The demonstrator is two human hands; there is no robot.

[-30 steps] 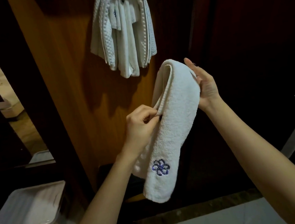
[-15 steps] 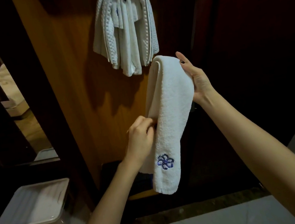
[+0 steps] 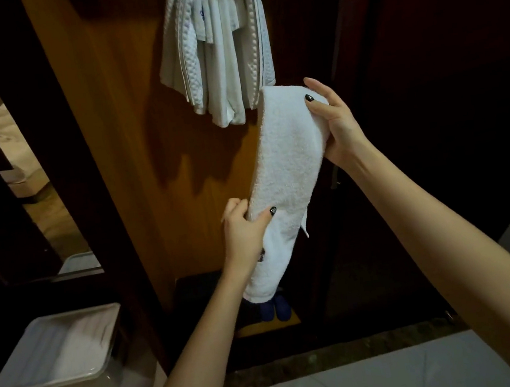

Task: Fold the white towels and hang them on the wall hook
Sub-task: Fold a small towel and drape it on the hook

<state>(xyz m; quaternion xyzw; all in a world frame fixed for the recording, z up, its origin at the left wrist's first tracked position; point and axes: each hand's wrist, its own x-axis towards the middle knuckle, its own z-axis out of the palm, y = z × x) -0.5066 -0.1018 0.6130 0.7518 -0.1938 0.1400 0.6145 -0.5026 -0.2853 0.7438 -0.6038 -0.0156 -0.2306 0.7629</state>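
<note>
Fingers (image 3: 313, 102) of your right hand (image 3: 337, 125) clamp the folded towel (image 3: 289, 169) top edge; left hand (image 3: 242, 230) pinches mid-edge, probably; hung towels (image 3: 219, 46) just above.

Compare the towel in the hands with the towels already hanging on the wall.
The held towel is a single piece with a plain terry surface; the hanging towels are a bunch of several, the outer ones waffle-textured. The held towel slants between the right hand and left hand; the hanging towels droop straight down, untouched. All are white.
</note>
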